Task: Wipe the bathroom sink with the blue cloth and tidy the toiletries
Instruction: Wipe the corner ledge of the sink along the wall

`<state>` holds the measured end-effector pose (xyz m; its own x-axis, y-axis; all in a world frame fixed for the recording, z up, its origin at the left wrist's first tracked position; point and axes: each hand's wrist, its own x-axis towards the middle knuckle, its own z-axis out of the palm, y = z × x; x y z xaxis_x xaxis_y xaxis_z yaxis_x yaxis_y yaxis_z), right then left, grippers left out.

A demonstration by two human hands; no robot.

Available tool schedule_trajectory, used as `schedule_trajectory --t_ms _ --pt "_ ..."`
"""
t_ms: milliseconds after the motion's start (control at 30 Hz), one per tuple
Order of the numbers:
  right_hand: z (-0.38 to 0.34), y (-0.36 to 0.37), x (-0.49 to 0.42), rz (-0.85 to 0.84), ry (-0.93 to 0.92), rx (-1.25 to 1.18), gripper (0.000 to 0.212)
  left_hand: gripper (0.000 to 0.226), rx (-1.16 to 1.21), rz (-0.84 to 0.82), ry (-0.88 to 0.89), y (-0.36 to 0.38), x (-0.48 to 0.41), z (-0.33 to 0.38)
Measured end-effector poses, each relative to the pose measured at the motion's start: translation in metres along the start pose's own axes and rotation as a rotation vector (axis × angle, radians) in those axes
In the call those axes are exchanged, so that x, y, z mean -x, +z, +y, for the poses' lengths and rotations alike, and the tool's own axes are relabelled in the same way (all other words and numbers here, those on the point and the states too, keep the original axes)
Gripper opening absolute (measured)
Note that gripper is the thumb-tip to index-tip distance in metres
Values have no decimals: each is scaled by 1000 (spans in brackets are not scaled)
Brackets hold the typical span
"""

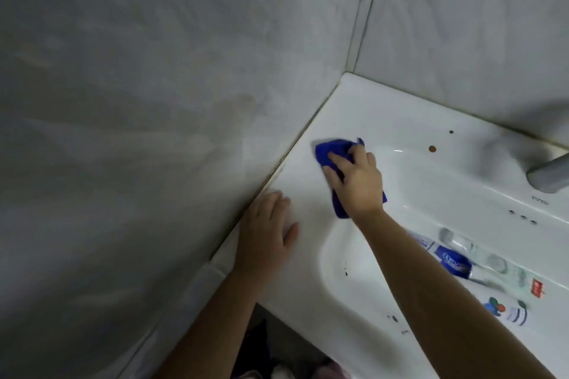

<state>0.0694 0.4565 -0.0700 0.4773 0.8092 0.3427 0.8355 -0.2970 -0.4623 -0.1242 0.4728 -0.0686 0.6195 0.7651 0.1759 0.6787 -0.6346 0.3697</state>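
we look down at a white sink (pixel 385 120) set into a corner of grey tiled wall (pixel 154 86). our right hand (pixel 357 181) presses the blue cloth (pixel 331 149) flat against the sink's left rim, near the seam where the rim meets the wall. the fingers are spread and curled over the bunched cloth, so the grip is closed on it; part of the cloth pokes out ahead of the fingertips and another part shows below the wrist. our left hand (pixel 266 231) lies flat on the same rim, closer to us and just beside the wall seam, palm down with fingers loosely extended, open and holding nothing. the two hands are near each other but apart.

to the right, inside the basin, the toiletries lie on their sides. a toothpaste tube (pixel 451 261) with a blue and white label lies partly hidden behind our right forearm. just beside it and touching it rests a clear bottle (pixel 480 255), blurred. closer to us we see a white tube (pixel 508 311) with coloured spots on its label and, near it, a small red mark whose owner we cannot tell.

a grey tap (pixel 551 175) juts in from the right edge above the basin. on the back ledge we see a brown spot (pixel 432 148) and a smaller dark one beyond it. small dark specks (pixel 346 271) mark the basin's near slope, and more sit on the front rim.
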Motion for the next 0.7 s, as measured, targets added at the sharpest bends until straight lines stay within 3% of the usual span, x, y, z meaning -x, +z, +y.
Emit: schedule_trajectory --t_ms 133,200,367,433,500,567,633,700 --pt "1 -11 61 -101 -304 -59 34 48 -21 -23 -1 3 1 -1" --pt "19 -10 29 -114 -385 -41 33 47 -18 -2 2 4 0 0" --pt "31 11 -62 -4 86 18 31 43 8 63 -6 10 -3 -1" --pt "16 10 -27 -3 -86 -46 34 44 3 63 -4 10 -3 -1" --pt "8 1 18 -138 -377 -114 33 46 2 42 -7 9 -3 0" --pt "20 -5 12 -218 -539 -109 32 46 2 53 -8 10 -2 -1" --pt "33 -1 -35 -130 -452 -48 33 45 7 75 -3 10 -1 -1" --pt "38 11 -85 -72 -146 33 33 43 8 92 3 11 -3 -2"
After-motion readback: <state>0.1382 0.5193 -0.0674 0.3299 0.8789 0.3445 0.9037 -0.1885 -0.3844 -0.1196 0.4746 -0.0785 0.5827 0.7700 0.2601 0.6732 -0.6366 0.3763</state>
